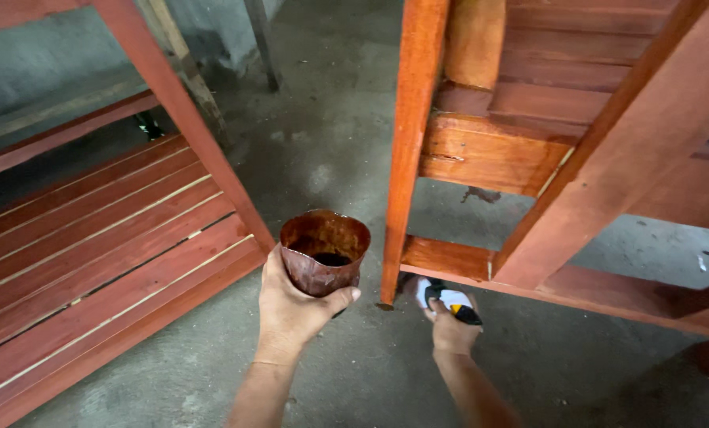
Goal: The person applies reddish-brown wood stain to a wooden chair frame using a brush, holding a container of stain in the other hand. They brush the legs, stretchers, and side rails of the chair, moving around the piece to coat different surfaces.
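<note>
My left hand (289,311) grips a stain-coated brown cup (323,250) with a little dark liquid at its bottom, held upright over the concrete floor. My right hand (452,331) is closed on a tool with a white, black and yellow handle (449,301); its working end is hidden by the bottom of a reddish wooden leg (406,150), where the hand reaches. That leg belongs to a red-brown stained wooden frame (576,119) at the right, with a low rail (529,279) just above my right hand.
A second stained piece with a slatted surface (93,254) lies at the left, its slanted leg (184,119) running down toward the cup. Grey concrete floor (330,127) stretches between the two pieces. A wall and leaning posts stand at the back.
</note>
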A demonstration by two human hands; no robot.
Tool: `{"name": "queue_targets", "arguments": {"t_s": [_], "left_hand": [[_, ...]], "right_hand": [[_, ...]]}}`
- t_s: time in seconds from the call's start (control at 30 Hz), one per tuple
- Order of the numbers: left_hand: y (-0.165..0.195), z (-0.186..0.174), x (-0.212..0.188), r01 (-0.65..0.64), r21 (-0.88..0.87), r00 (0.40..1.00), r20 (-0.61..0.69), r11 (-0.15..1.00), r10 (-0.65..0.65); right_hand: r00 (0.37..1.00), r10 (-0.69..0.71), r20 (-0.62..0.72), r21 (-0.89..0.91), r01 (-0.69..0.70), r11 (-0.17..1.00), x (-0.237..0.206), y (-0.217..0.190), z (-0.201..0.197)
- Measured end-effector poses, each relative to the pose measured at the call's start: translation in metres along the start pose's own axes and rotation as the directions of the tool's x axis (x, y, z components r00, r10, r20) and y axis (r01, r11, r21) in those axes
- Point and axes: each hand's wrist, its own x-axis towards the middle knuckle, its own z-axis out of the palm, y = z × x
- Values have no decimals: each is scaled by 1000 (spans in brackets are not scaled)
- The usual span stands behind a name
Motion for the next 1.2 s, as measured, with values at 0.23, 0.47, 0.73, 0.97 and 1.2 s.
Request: {"name": "queue_targets", "arguments": {"t_s": [0.23, 0.47, 0.73, 0.97, 1.2], "left_hand": [[1, -12, -5, -25, -37, 999, -31, 999, 24], [12, -21, -21, -5, -84, 1000, -4, 996, 4], [22, -24, -29, 66, 36, 998, 6, 997, -66], [27, -20, -35, -31, -13, 999, -18, 999, 31], [28, -25, -28, -83, -71, 996, -13, 994, 83]], "right_hand": [[983, 181, -26, -43, -182, 982, -18, 21, -9], [907, 420, -33, 229, -402, 886, -39, 23, -30], [859, 459, 229, 533, -505, 679, -71, -19, -32], [857, 459, 235, 634, -493, 596, -77, -37, -44], [835, 497, 235, 717, -495, 491, -70, -20, -42]]}}
